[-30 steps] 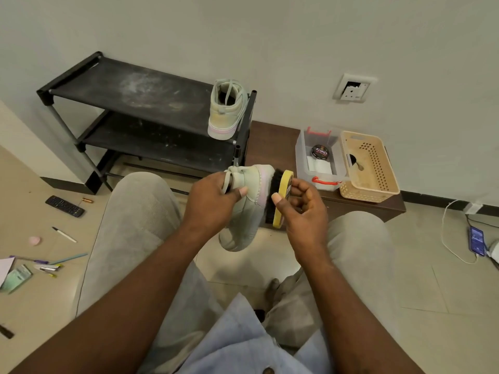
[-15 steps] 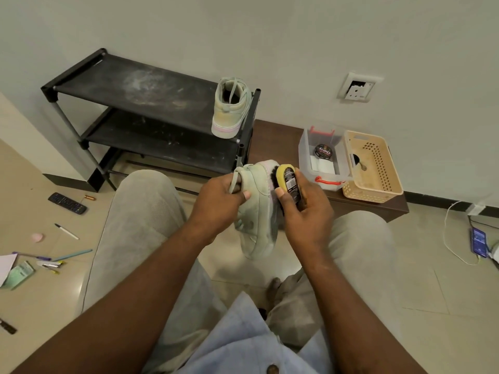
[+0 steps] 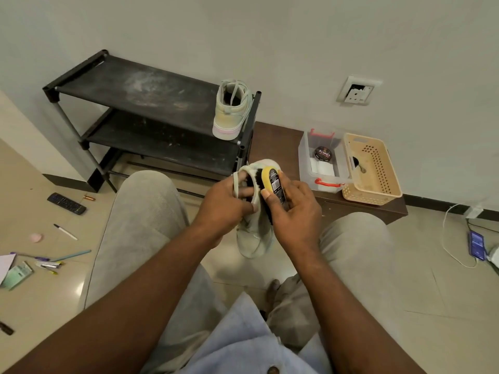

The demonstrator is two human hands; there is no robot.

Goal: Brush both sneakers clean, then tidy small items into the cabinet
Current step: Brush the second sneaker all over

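Note:
A pale green sneaker [image 3: 253,238] hangs toe down between my knees, gripped at its collar by my left hand [image 3: 225,209]. My right hand [image 3: 294,214] holds a yellow-backed shoe brush [image 3: 271,179] whose black bristles press against the sneaker's upper side near the heel. The second sneaker [image 3: 231,110], same pale green with a pink-white sole, stands on the right end of the top shelf of the black shoe rack [image 3: 140,85]. Pens [image 3: 64,231], a pink eraser [image 3: 36,237] and a remote [image 3: 66,203] lie scattered on the floor at left.
A low brown cabinet [image 3: 275,141] against the wall carries a clear box [image 3: 305,157] with a polish tin [image 3: 322,153] and a beige basket [image 3: 375,195]. A phone [image 3: 476,245] on a white cable lies on the floor at right. A wall socket [image 3: 356,91] sits above.
The brush has turned from edge-on to back-up and slid up along the sneaker toward the heel. My left hand has shifted its grip slightly on the collar.

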